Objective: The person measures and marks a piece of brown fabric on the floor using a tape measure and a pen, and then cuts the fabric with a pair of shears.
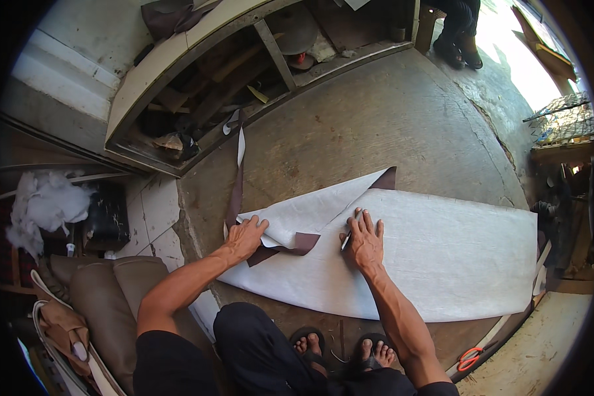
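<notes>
A large sheet of brown leather-like material [442, 257] lies pale backing up across the floor in front of me. A separate or folded-over piece of the same material [317, 201] lies on its left part, with brown showing at its corners. My left hand [246, 239] is closed on the near left edge of that piece, bunching it up. My right hand [365, 243] is pressed on the sheet, fingers partly bent, around a slim object whose thin tip shows beside the thumb; its kind is hidden. A narrow brown strip [236, 185] trails from near my left hand toward the cabinet.
An open-fronted cabinet [277, 56] full of scraps stands at the far side. Orange-handled scissors [468, 360] lie at the lower right. Brown rolls [99, 290] and white stuffing [46, 208] are at the left. Another person's legs [457, 30] show at the far right.
</notes>
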Demonstrator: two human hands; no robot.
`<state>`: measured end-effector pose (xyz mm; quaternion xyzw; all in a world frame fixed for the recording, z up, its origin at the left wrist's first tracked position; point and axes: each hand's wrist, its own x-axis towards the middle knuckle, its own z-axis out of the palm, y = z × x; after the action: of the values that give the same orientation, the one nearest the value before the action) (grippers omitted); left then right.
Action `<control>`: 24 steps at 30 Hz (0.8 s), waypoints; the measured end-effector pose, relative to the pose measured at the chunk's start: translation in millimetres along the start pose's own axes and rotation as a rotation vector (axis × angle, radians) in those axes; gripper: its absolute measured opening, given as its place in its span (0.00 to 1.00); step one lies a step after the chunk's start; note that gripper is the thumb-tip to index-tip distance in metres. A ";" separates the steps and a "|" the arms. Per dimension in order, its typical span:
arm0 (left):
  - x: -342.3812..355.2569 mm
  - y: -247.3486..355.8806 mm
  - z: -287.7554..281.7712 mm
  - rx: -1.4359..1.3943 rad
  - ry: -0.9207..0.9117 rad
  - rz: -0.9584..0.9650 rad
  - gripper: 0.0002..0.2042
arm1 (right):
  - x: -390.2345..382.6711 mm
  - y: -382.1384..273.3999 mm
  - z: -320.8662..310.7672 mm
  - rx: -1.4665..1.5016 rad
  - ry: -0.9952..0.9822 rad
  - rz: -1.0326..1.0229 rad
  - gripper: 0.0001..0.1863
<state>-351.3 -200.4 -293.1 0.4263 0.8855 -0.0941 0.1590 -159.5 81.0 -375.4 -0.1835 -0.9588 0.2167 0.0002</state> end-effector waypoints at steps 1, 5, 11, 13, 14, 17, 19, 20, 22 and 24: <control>4.2 -1.1 -5.6 -0.093 -0.101 0.056 0.11 | 0.9 1.6 1.1 0.015 -0.012 0.005 0.26; 33.8 -36.0 -48.2 -0.473 0.096 0.104 0.08 | 2.4 -0.7 1.7 0.024 -0.019 -0.004 0.26; 91.7 -103.8 -119.5 -1.003 0.368 -0.717 0.13 | 1.4 -2.1 -3.1 0.038 -0.002 0.000 0.25; 99.8 -110.0 -100.1 -1.099 0.487 -0.733 0.17 | 2.5 -2.5 0.4 0.035 0.002 -0.008 0.26; 102.3 -107.2 -82.3 -0.717 0.635 -0.603 0.19 | 2.5 -0.8 2.2 0.029 0.001 -0.009 0.26; 91.0 -57.9 -42.3 -0.398 0.684 -0.276 0.24 | 0.6 7.1 4.3 0.016 0.009 0.001 0.26; 76.4 -28.3 -22.6 -0.481 0.557 -0.231 0.24 | 1.8 7.5 2.7 0.016 0.000 0.012 0.26; 69.8 -26.8 -6.8 -0.481 0.509 -0.429 0.26 | 1.4 4.0 1.7 0.020 -0.009 0.006 0.25; 68.9 -40.2 19.3 -0.476 0.463 -0.640 0.28 | 2.6 -2.3 0.4 0.029 -0.012 -0.007 0.25; 66.9 -68.5 37.9 -0.515 0.255 -1.190 0.29 | 3.3 -5.9 -0.1 0.034 -0.017 -0.018 0.25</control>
<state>-436.6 -205.8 -350.4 -0.1796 0.9761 0.1000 0.0708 -164.7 77.2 -373.1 -0.1731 -0.9566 0.2345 -0.0027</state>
